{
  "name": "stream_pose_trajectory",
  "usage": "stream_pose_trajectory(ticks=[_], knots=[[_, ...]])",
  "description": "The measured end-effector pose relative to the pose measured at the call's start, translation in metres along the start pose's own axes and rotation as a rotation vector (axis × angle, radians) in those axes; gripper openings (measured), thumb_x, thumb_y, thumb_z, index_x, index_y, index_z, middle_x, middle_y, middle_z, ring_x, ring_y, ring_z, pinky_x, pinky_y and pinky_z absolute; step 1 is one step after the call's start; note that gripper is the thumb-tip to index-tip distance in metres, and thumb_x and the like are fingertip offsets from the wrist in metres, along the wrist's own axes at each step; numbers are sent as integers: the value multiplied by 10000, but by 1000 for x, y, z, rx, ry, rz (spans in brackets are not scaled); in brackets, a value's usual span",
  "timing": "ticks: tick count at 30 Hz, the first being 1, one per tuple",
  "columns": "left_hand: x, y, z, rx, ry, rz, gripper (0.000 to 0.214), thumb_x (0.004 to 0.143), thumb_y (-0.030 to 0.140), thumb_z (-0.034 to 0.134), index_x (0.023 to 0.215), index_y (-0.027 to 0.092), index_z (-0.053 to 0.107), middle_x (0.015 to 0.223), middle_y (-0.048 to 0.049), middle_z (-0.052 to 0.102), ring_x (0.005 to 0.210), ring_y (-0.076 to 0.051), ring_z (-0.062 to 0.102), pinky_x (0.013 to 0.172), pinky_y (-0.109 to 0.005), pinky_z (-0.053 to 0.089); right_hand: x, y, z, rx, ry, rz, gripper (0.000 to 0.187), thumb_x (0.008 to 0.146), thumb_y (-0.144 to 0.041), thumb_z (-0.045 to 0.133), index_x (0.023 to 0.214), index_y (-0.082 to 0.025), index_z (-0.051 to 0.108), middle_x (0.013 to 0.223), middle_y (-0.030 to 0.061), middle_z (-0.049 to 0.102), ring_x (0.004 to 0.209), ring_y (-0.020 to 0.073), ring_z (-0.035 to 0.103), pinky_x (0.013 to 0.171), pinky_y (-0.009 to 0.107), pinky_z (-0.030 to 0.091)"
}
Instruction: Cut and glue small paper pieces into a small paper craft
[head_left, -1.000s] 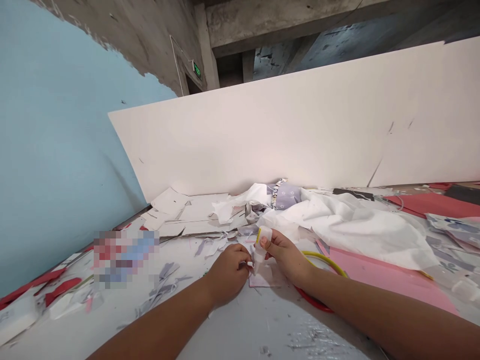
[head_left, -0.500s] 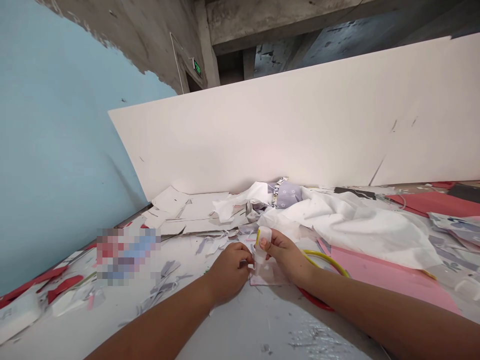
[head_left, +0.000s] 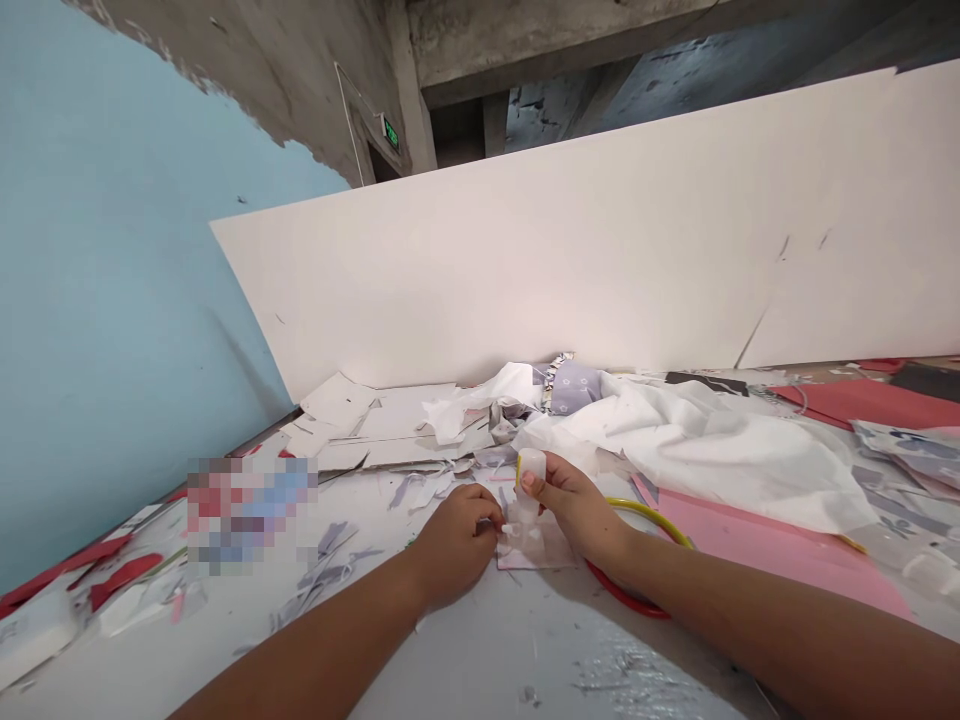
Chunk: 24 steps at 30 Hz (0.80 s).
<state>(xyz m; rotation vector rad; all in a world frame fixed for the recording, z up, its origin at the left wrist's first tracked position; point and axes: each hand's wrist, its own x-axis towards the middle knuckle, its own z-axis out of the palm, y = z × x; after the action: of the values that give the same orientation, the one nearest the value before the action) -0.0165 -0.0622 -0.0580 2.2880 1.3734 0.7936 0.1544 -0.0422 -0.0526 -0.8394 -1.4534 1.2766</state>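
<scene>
My right hand (head_left: 574, 507) grips a small white squeeze bottle (head_left: 527, 482) with its nozzle pointing down at a small pale square of paper (head_left: 538, 551) on the white table (head_left: 487, 660). My left hand (head_left: 457, 540) is curled, its fingertips pinched at the paper's left edge beside the nozzle; what they hold is too small to name. A red and yellow hoop (head_left: 637, 560) lies under my right wrist.
A heap of white cloth (head_left: 697, 450) and a pink sheet (head_left: 757, 555) lie to the right. Paper scraps (head_left: 382, 425) litter the back left, red scraps (head_left: 112, 580) the left edge. A tall white board (head_left: 600, 250) stands behind; a blue wall (head_left: 97, 300) is on the left.
The bottle's nozzle has shifted slightly over the paper square and my left fingertips have closed in beside it. Otherwise both hands stay in place.
</scene>
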Motion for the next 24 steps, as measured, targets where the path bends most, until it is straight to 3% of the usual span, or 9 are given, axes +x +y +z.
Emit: stream_pose_trajectory(ticks=[10,24], knots=[[-2,4,0,15,-3,-26,132,678,120,459,641,202,556,814,-28,570,861,-182,511,754,-273,413,-2,-6,1,19,18,-3,375,641,-548,623,660,-194,502,588,-32,462,558,129,409,563,274,346],[-1,4,1,55,-44,-49,72,687,166,481,700,206,540,838,-26,539,838,-179,496,737,-276,408,-3,-10,-3,41,-15,-14,285,722,-443,596,688,-190,468,624,-46,420,593,119,381,573,255,313]])
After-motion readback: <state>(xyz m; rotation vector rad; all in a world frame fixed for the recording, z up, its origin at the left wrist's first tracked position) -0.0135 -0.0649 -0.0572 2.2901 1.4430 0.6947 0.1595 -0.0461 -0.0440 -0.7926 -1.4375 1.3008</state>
